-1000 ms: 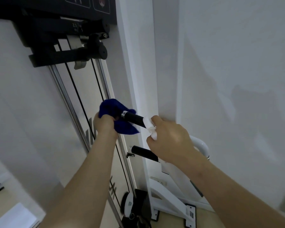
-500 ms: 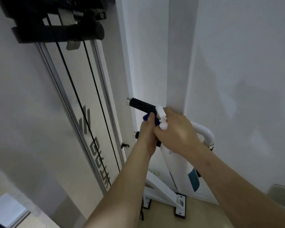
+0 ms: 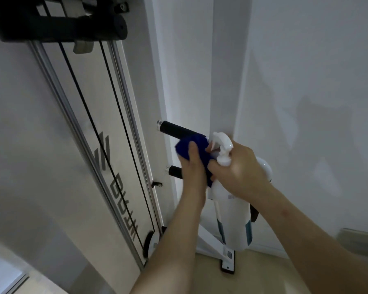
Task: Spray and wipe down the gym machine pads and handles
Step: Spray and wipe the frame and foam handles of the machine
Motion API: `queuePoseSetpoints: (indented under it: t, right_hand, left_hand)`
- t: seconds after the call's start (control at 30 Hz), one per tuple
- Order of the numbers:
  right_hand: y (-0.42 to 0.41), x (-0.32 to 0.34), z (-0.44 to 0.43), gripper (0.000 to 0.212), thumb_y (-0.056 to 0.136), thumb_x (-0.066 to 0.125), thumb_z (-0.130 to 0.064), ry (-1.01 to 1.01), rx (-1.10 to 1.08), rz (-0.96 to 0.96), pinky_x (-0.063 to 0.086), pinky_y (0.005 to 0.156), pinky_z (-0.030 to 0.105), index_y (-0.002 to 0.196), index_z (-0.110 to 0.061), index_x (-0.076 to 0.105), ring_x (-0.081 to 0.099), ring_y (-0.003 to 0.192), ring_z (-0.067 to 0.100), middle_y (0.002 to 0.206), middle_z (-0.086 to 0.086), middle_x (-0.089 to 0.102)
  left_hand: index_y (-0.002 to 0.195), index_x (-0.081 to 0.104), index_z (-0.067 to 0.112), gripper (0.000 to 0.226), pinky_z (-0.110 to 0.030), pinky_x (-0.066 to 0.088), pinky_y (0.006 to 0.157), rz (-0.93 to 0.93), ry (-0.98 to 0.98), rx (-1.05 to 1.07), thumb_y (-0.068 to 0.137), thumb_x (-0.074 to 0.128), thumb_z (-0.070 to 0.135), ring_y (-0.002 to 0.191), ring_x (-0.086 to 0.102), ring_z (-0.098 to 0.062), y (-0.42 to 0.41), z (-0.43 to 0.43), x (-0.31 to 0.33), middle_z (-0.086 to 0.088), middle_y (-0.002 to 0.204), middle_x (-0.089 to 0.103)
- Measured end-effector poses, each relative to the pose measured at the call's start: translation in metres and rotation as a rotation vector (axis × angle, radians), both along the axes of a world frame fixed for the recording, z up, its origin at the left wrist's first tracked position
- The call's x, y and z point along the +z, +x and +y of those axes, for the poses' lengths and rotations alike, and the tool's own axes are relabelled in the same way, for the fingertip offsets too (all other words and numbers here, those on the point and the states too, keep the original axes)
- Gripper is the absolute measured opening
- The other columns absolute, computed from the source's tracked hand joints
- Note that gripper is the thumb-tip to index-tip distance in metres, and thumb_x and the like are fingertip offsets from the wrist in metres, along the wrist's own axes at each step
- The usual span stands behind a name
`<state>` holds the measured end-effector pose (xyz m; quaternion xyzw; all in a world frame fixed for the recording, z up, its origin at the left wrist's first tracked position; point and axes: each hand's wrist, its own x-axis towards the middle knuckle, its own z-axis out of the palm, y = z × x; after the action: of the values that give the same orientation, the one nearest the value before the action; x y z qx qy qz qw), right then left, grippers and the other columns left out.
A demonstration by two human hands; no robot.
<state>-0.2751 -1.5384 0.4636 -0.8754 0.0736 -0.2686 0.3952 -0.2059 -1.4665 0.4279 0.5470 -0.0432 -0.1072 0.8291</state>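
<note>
Blue cloth (image 3: 200,140): bunched, wrapped over inner end of upper black handle (image 3: 174,129). Left hand (image 3: 194,166) grips it there. Right hand (image 3: 240,170), touching the cloth, clutches white spray bottle (image 3: 222,151) at its neck.

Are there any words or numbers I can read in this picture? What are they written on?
"B...": big grey letters running along the machine's white panel, after a slanted-stripe logo. Only the first looks like a B; the rest are sideways and blurred.
Small dark sticker on the white foot: too small to read.
Faint print on the spray bottle: too blurred to read.
</note>
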Motion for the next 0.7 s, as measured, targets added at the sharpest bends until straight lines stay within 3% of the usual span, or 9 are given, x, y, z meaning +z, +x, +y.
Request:
queuePoseSetpoints:
  t: [0.13, 0.2, 0.33, 0.5, 0.6, 0.7]
  right_hand:
    - [-0.007, 0.003, -0.009, 0.01, 0.082, 0.06, -0.006, -0.042, -0.046, 0.03, 0.051, 0.062, 0.03, 0.074, -0.012, 0.06, 0.064, 0.062, 0.015, 0.064, 0.004, 0.066]
    - [-0.016, 0.003, -0.015, 0.011, 0.082, 0.06, -0.006, -0.046, -0.067, 0.039, 0.054, 0.064, 0.035, 0.08, -0.017, 0.058, 0.067, 0.065, 0.02, 0.067, 0.005, 0.069]
    - [-0.041, -0.005, -0.024, 0.018, 0.081, 0.058, -0.007, 0.019, -0.128, 0.07, 0.054, 0.064, 0.031, 0.093, -0.02, 0.059, 0.068, 0.065, 0.018, 0.075, 0.002, 0.071]
    - [-0.08, -0.03, -0.027, 0.023, 0.086, 0.061, -0.007, 0.074, -0.226, 0.091, 0.046, 0.052, 0.014, 0.087, -0.03, 0.059, 0.064, 0.057, 0.002, 0.072, -0.012, 0.065]
    - [-0.102, -0.056, -0.02, 0.012, 0.085, 0.061, -0.009, 0.09, -0.273, 0.141, 0.057, 0.064, 0.04, 0.09, -0.019, 0.061, 0.069, 0.065, 0.02, 0.072, 0.001, 0.069]
    - [-0.12, -0.079, -0.007, 0.007, 0.083, 0.061, -0.013, 0.075, -0.279, 0.169, 0.055, 0.064, 0.047, 0.089, -0.014, 0.058, 0.068, 0.064, 0.026, 0.072, 0.006, 0.067]
  left_hand:
    - [0.12, 0.048, 0.03, 0.02, -0.017, 0.049, 0.071, -0.206, 0.194, -0.143, 0.102, 0.044, 0.035, 0.1, 0.062, -0.014, -0.011, 0.005, -0.021, 0.001, 0.109, 0.064]
    - [0.116, 0.051, 0.034, 0.017, -0.022, 0.049, 0.077, -0.169, 0.195, -0.129, 0.101, 0.046, 0.035, 0.101, 0.061, -0.014, -0.011, 0.014, -0.029, 0.005, 0.108, 0.063]
    - [0.146, 0.033, 0.037, 0.053, -0.04, 0.043, 0.102, 0.013, -0.031, -0.078, 0.096, 0.05, 0.047, 0.118, 0.053, -0.02, -0.007, 0.002, -0.017, 0.002, 0.132, 0.054]
    - [0.14, 0.032, 0.037, 0.046, -0.017, 0.041, 0.077, -0.222, 0.141, -0.013, 0.099, 0.051, 0.032, 0.1, 0.052, 0.002, -0.027, 0.007, -0.03, 0.019, 0.114, 0.053]
    - [0.127, 0.043, 0.036, 0.035, -0.019, 0.047, 0.072, -0.292, 0.318, -0.033, 0.097, 0.056, 0.026, 0.091, 0.06, -0.006, -0.04, 0.021, -0.056, 0.007, 0.107, 0.061]
    - [0.119, 0.051, 0.031, 0.027, -0.017, 0.049, 0.054, -0.213, 0.308, -0.033, 0.096, 0.058, 0.02, 0.071, 0.062, 0.0, -0.052, 0.035, -0.064, 0.004, 0.095, 0.063]
